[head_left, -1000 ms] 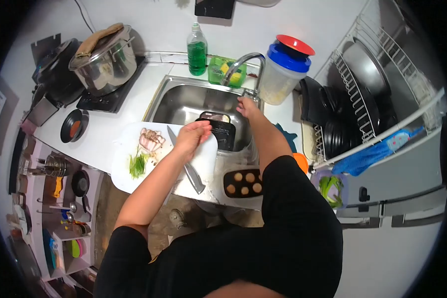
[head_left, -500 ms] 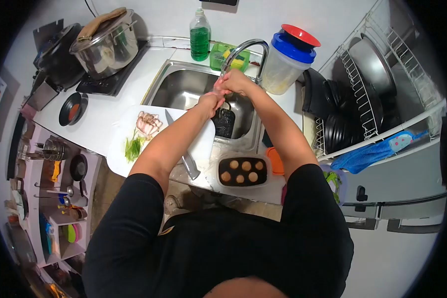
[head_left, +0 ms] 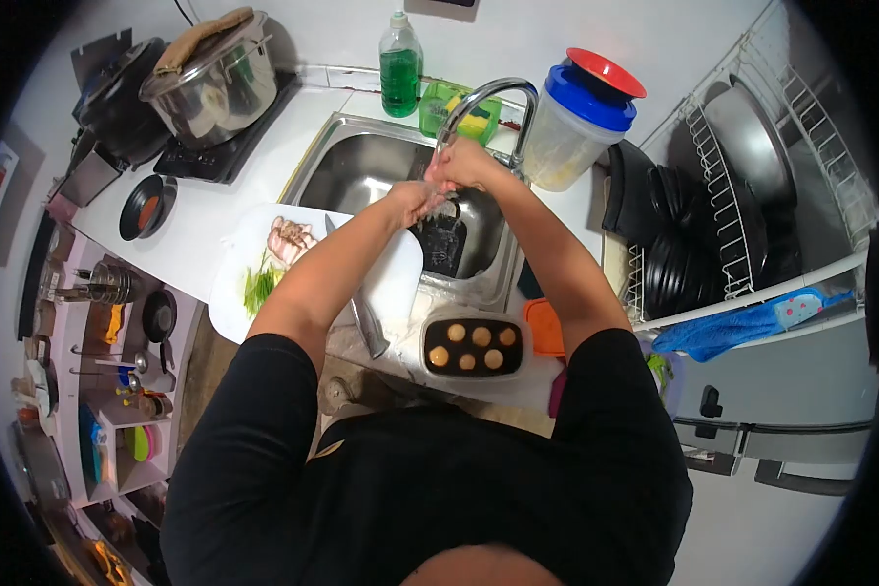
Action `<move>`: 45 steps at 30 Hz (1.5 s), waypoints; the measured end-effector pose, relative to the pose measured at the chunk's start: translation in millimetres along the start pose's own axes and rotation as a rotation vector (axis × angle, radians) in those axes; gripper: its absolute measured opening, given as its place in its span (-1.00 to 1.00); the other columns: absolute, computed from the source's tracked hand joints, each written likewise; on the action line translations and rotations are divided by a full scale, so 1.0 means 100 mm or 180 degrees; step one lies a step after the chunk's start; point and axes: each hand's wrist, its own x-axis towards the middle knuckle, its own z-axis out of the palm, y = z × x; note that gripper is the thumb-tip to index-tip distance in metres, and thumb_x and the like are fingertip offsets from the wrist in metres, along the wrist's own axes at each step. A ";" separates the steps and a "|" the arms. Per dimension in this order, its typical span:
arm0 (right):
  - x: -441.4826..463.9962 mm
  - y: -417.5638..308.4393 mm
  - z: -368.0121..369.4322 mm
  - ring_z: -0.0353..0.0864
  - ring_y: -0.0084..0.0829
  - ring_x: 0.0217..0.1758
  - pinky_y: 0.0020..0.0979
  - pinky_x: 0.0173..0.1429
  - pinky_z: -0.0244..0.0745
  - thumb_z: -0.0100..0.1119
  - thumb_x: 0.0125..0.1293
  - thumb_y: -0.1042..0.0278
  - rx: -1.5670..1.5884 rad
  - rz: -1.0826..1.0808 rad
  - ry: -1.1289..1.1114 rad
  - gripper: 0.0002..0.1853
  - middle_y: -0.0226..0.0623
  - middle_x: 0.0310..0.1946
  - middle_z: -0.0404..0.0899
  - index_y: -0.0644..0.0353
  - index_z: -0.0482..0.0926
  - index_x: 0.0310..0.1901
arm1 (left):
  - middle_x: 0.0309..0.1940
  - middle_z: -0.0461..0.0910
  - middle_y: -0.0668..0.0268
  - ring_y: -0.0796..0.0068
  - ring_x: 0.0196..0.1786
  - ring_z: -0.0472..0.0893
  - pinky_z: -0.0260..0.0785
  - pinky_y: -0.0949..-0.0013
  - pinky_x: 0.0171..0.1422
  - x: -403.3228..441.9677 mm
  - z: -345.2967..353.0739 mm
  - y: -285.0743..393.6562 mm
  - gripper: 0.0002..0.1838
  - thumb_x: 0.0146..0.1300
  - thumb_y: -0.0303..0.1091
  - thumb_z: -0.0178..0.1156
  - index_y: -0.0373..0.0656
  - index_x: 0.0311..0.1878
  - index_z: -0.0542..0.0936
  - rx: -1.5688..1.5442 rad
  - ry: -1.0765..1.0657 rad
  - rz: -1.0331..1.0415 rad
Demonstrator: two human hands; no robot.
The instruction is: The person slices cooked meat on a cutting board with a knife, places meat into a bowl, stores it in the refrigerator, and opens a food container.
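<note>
My left hand (head_left: 417,202) and my right hand (head_left: 465,164) are together over the metal sink (head_left: 356,161), beneath the curved tap (head_left: 485,88). Water runs over them and splashes down. Water and blur smear the fingers of both hands, and no object shows in either. Below them in the basin lies a dark, flat, wet thing (head_left: 443,244) whose kind I cannot make out. To the left of the sink is a white cutting board (head_left: 391,264) with sliced meat (head_left: 288,242) and cut green stalks (head_left: 261,286). A knife (head_left: 369,327) lies on it, partly hidden by my left forearm.
A container of dark liquid with several round pieces (head_left: 474,348) stands at the counter's front edge. Behind the sink are a green soap bottle (head_left: 400,73) and a green sponge tray (head_left: 459,109). A large pot (head_left: 215,93) is at left, a dish rack (head_left: 718,186) at right.
My hands have come slightly apart, the left lower and to the left of the right. More water now splashes off them. The view has shifted slightly.
</note>
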 end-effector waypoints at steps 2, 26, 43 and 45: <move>0.10 0.18 -0.09 0.62 -0.32 -0.50 -0.36 -0.38 0.51 0.40 -0.12 0.37 -0.0895 -0.0393 0.0127 -0.86 -0.17 -0.57 0.63 0.19 0.68 -0.48 | -0.48 0.60 0.28 0.66 -0.58 0.54 0.39 0.74 -0.61 0.20 -0.12 -0.06 -0.96 0.14 -0.50 0.23 -0.25 -0.36 0.58 0.0072 -0.0052 0.0117; -0.50 0.45 0.36 0.59 -0.05 -0.45 -0.16 -0.30 0.50 0.21 -0.11 0.41 -0.2522 -0.0464 0.1208 -0.91 0.01 -0.54 0.56 0.14 0.64 -0.50 | -0.11 0.62 0.17 0.23 -0.01 0.60 0.47 0.15 -0.01 -0.30 -0.18 0.82 -0.63 0.01 -0.16 0.26 -0.02 -0.08 0.66 0.5713 0.0913 0.1568; -2.12 -0.64 -0.39 0.38 0.01 0.21 -0.19 0.27 0.32 0.31 -0.02 0.37 -0.1896 -0.0138 0.2079 -0.42 0.11 0.12 0.40 0.08 0.45 0.13 | -0.18 0.58 0.10 0.10 -0.07 0.56 0.39 0.15 0.04 -1.63 -0.93 1.16 -0.68 -0.08 -0.32 0.32 -0.18 -0.20 0.62 0.5311 0.0999 0.3745; -2.82 -0.65 -0.56 0.57 -0.10 -0.07 -0.18 0.10 0.43 0.28 -0.02 0.33 -0.2296 -0.0459 0.3181 -0.77 -0.06 -0.21 0.61 0.16 0.64 -0.27 | -0.17 0.58 0.07 0.09 -0.06 0.56 0.39 0.18 0.04 -1.96 -0.82 1.13 -0.69 -0.07 -0.36 0.31 -0.22 -0.20 0.60 0.4756 0.0476 0.4054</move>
